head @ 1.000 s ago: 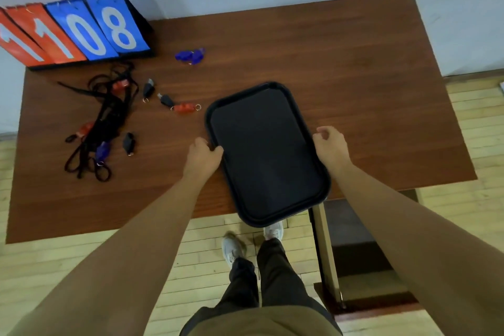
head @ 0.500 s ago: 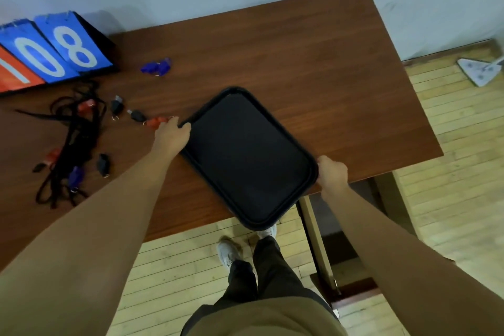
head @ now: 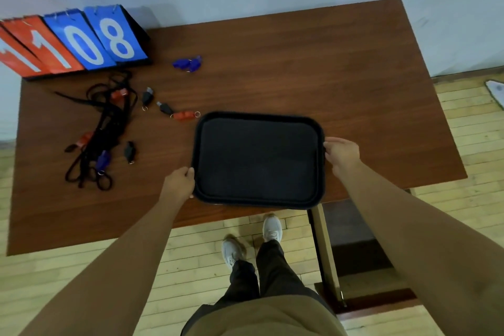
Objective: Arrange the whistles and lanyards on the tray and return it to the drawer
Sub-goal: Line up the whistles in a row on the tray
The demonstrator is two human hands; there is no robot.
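Observation:
An empty black tray (head: pixel 257 161) lies flat on the brown table (head: pixel 327 68), near its front edge. My left hand (head: pixel 178 181) grips the tray's lower left rim. My right hand (head: pixel 341 153) holds its right rim. Just left of the tray's far corner lies a red whistle (head: pixel 185 115), with two black whistles (head: pixel 147 97) beyond it. Two blue whistles (head: pixel 188 64) sit farther back. A tangle of black lanyards (head: pixel 102 131) with red and purple whistles clipped on spreads over the table's left part, and a loose black whistle (head: pixel 129 151) lies beside it.
A flip scoreboard (head: pixel 73 43) with red and blue number cards stands at the back left against the wall. An open drawer or shelf (head: pixel 351 240) shows under the table's right end. My feet stand on the wooden floor below the front edge.
The tray has turned from a slant to lie square with the table and fully on it. My hands shifted with it along its rims.

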